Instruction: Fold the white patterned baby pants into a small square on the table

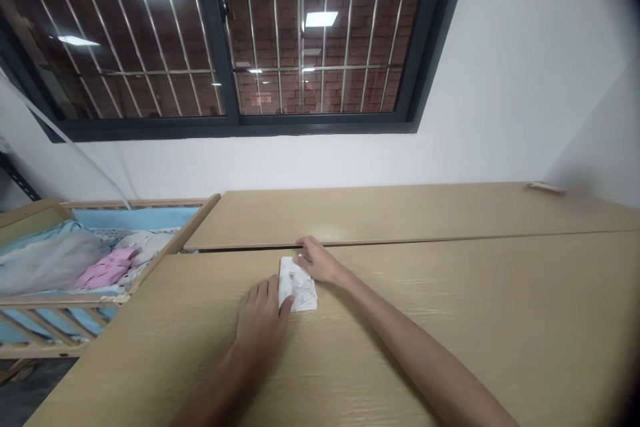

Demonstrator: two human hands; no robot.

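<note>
A small folded white cloth with a faint dark print lies flat on the wooden tabletop. At its left edge rests my left hand, back up, fingers stretched out on the wood and the thumb touching the cloth's lower left part. My right hand reaches in from the right to the cloth's upper right corner. Its thumb and fingers are bent together around that corner, though the fingertips are partly hidden.
Beyond a narrow gap is a second wooden board along the white wall, with a small flat item at its right end. Left stands a wooden crib holding bedding and a pink cloth. Above is a barred window.
</note>
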